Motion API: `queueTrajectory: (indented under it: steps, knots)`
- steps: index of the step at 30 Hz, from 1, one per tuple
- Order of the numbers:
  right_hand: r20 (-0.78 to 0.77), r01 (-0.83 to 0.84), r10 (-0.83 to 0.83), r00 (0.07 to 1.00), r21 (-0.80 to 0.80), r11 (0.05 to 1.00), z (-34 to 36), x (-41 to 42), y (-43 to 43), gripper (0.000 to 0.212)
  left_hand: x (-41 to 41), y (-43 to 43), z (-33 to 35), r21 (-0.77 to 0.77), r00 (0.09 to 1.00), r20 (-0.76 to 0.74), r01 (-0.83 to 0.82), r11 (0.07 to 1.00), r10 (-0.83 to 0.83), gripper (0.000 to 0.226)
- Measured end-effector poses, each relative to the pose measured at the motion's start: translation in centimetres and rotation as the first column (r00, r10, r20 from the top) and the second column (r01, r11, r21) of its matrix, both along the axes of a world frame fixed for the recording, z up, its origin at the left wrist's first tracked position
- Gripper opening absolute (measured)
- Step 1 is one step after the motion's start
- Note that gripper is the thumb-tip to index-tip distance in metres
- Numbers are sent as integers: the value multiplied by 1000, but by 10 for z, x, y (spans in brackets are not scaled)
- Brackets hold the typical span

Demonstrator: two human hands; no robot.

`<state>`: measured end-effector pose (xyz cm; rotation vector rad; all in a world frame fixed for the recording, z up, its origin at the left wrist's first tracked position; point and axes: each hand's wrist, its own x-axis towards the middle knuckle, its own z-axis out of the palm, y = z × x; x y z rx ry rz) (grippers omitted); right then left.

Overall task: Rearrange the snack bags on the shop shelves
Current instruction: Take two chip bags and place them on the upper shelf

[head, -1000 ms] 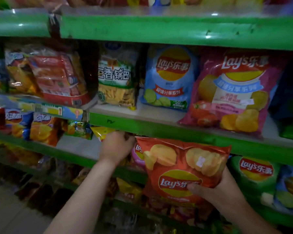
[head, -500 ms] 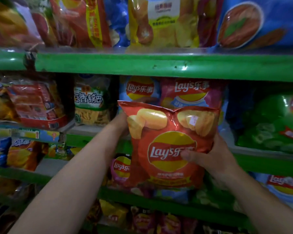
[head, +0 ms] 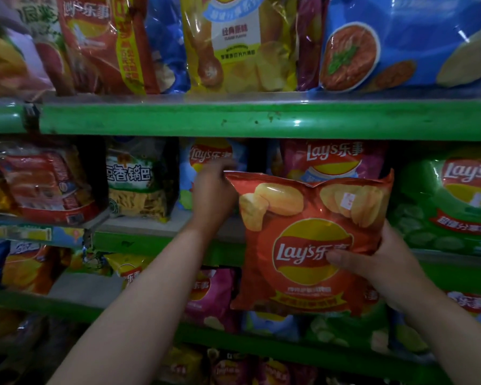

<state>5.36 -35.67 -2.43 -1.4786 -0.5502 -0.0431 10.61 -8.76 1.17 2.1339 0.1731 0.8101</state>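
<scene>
Gripping its edge, right hand point(head: 386, 262) holds red bag point(head: 303, 215)

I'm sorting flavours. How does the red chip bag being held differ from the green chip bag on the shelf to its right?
The red chip bag is held up in the right hand; the green chip bag sits on a shelf. The red chip bag pictures yellow chips, the green chip bag green slices. Both carry the Lay's logo.
</scene>
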Motion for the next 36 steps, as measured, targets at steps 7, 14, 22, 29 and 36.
queueTrajectory:
  steps: [7, 14, 22, 29, 36]
  knots:
    - [20, -35, 34, 999, 7, 999, -3, -3, 12, 76, -3, 25, 10, -4, 984, -156, -83, 997, 82, 127]
    - [17, -14, 13, 1000, 44, 999, -3, -10, 15, 72, 6, 26, -3, 156, 973, -189, -107, 982, 136, 91]
    - [-1, 10, -10, 1000, 81, 997, 0, -16, 9, 72, -24, 19, 19, 124, 978, -191, -59, 990, 82, 98]
    - [-44, 29, -27, 999, 39, 999, -6, -13, -6, 76, -88, 32, 38, 160, 977, -209, -12, 987, 46, 105]
    - [-23, 146, -147, 989, -33, 989, 8, -23, -4, 58, -172, 66, 16, 77, 950, -312, 12, 997, 13, 102]
